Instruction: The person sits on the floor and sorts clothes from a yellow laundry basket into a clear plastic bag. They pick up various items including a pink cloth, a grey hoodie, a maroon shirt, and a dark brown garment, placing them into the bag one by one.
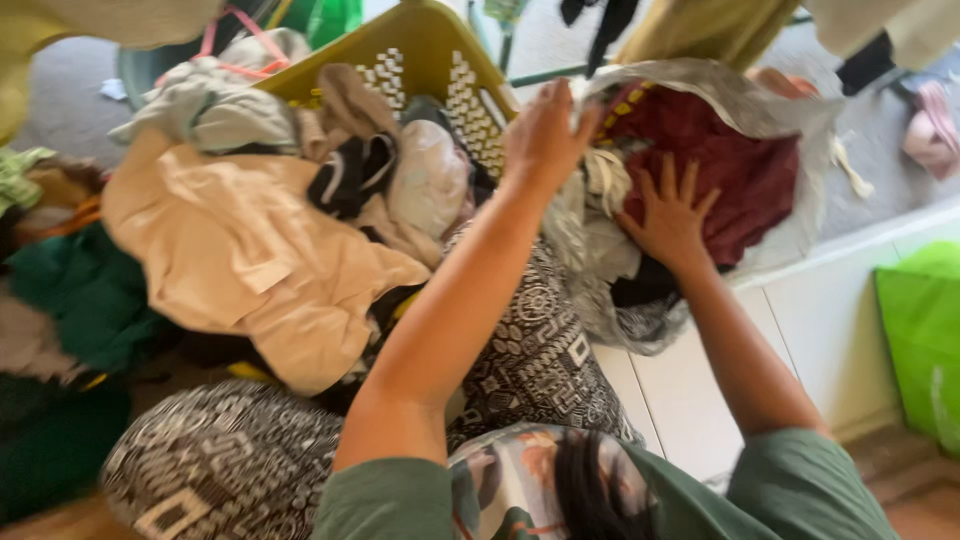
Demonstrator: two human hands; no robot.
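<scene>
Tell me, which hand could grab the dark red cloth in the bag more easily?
The right hand, probably. It already lies spread on the dark red cloth inside the silvery plastic bag. The left hand grips the bag's edge beside the yellow plastic laundry basket.

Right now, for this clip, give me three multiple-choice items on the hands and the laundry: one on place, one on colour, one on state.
1. Where does the right hand rest?
A. on the dark red garment in the grey bag
B. on the green bag
C. on the floor

2. What colour is the laundry basket?
A. blue
B. yellow
C. white

3. How is the left hand set?
A. flat on the lap
B. hidden under clothes
C. raised, fingers curled at the grey bag's rim

Answers: 1 A, its spread fingers lie on the red cloth. 2 B, its slotted wall is yellow. 3 C, it grips the bag's edge beside the basket.
</scene>
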